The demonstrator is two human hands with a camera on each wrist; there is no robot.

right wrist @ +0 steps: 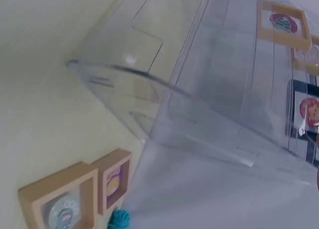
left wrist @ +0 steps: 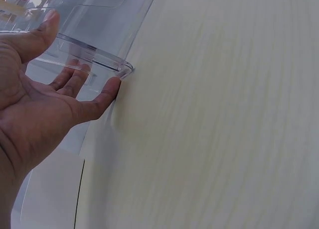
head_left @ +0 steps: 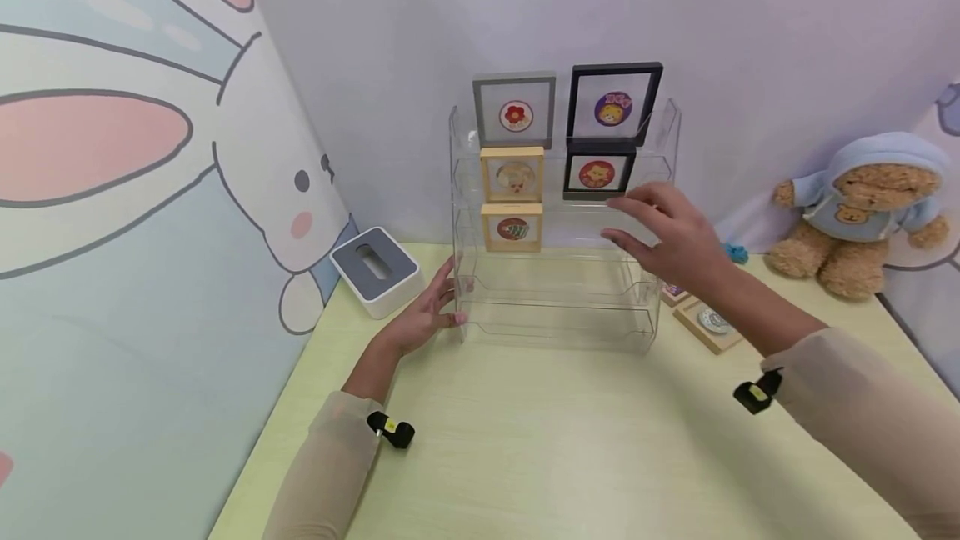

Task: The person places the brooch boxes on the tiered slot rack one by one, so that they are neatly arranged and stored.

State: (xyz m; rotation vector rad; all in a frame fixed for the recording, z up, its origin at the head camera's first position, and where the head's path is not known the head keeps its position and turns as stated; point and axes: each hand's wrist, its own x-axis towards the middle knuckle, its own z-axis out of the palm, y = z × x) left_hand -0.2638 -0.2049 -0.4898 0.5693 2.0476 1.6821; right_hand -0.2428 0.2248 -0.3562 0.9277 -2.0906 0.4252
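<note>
A clear acrylic tiered rack [head_left: 562, 319] stands on the table against the wall. My left hand [head_left: 423, 315] touches its lower left side with spread fingers; the left wrist view shows the fingertips at the rack's bottom corner. On the upper tiers are a grey frame [head_left: 516, 115] and a large black frame [head_left: 613, 107]. Below them stand a small black frame [head_left: 598, 174] and two light wooden frames, one [head_left: 513, 176] above the other [head_left: 513, 228]. Just right of the small black frame hovers my right hand [head_left: 667, 232], thumb and forefinger apart, holding nothing.
Two wooden frames lie on the table right of the rack, one with a grey badge [head_left: 716, 322], the other [right wrist: 113, 184] partly behind my right arm. A white box with a grey top [head_left: 377, 269] sits at left. A teddy bear [head_left: 862, 215] and blue object [head_left: 737, 253] are at right.
</note>
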